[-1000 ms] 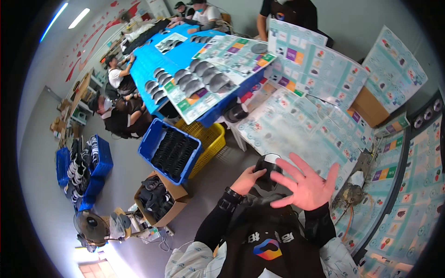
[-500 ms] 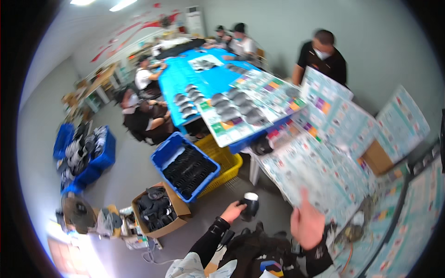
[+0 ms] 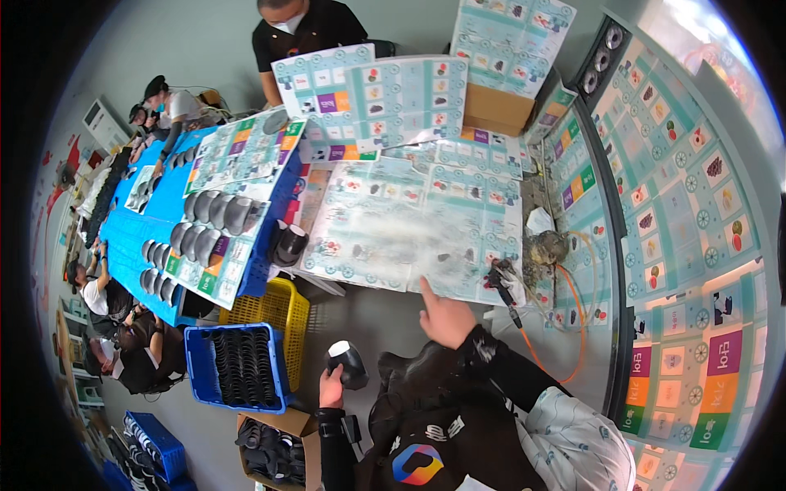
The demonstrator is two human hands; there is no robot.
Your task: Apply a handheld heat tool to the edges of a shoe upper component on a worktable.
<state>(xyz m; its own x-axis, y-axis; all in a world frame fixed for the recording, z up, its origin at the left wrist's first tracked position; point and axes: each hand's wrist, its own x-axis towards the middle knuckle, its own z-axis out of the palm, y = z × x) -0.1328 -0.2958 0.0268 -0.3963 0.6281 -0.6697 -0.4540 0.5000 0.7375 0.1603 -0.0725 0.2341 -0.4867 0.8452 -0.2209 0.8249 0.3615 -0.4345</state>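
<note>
My left hand is closed on a black rounded piece with a white face, held low over the floor in front of the table. Its exact kind does not show. My right hand holds nothing, its index finger stretched toward the front edge of a sheet-covered table. White, powdery-looking marks spread over the table's printed sheets. Closest to the right hand is a dark spray gun, at the table's right corner, with an orange hose hanging from it.
Dark curved pieces lie in rows on a board at the left. A blue crate, a yellow basket and a cardboard box stand on the floor. Upright printed boards back the table; a person is behind them.
My view has swung right, bringing the spray gun and right wall into clearer sight. My right hand now points forward over the table's front edge. The black piece stays in my left hand.
</note>
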